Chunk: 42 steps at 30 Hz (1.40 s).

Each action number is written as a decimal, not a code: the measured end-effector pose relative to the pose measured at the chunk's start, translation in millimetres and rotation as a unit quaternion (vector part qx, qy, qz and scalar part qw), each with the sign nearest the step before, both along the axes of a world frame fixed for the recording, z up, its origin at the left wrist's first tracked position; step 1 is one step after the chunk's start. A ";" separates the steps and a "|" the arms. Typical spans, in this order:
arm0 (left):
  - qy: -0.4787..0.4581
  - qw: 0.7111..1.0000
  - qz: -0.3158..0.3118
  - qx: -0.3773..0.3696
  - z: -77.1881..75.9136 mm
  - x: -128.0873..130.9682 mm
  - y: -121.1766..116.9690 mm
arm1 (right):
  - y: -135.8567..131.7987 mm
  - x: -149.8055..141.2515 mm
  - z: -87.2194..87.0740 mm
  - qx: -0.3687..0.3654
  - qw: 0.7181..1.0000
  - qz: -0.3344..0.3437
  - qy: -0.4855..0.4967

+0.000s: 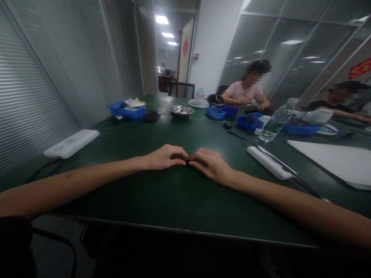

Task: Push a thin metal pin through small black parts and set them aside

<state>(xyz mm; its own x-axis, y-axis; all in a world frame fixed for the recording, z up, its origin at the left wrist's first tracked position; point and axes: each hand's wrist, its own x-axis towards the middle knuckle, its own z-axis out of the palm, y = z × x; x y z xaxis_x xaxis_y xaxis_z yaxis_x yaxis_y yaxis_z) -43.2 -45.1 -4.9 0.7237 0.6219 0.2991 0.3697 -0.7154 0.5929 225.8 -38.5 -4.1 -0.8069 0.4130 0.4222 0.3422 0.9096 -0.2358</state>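
Over the middle of the dark green table [162, 197], my left hand [166, 157] and my right hand [213, 164] meet fingertip to fingertip. Between them is a small dark piece [187, 160], pinched from both sides. Most of it is covered by my fingers, so its kind cannot be made out. Both hands are closed, thumbs below and fingers above. My forearms rest low, close to the tabletop.
White power strips lie left [72, 143] and right [272, 162], with black cables. Farther back are a blue basket [127, 112], a metal bowl [181, 111] and a water bottle [276, 121]. White sheets [333, 162] lie at right. Two people sit across the table.
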 end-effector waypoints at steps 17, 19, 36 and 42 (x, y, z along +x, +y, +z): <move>-0.026 0.992 0.122 -0.026 -3.5 -0.6 5.2 | 7.4 -4.1 1.2 -0.049 0.984 -0.169 0.027; -0.017 0.992 0.124 -0.009 -2.6 -0.4 5.1 | 6.8 -4.3 0.9 -0.045 0.986 -0.161 0.024; -0.009 0.999 0.054 0.003 0.0 -1.3 4.8 | 0.6 -4.1 5.0 -0.021 0.998 -0.056 -0.001; -0.009 0.996 0.087 -0.024 3.6 1.4 2.5 | 2.0 -4.1 2.5 -0.023 0.998 -0.062 -0.003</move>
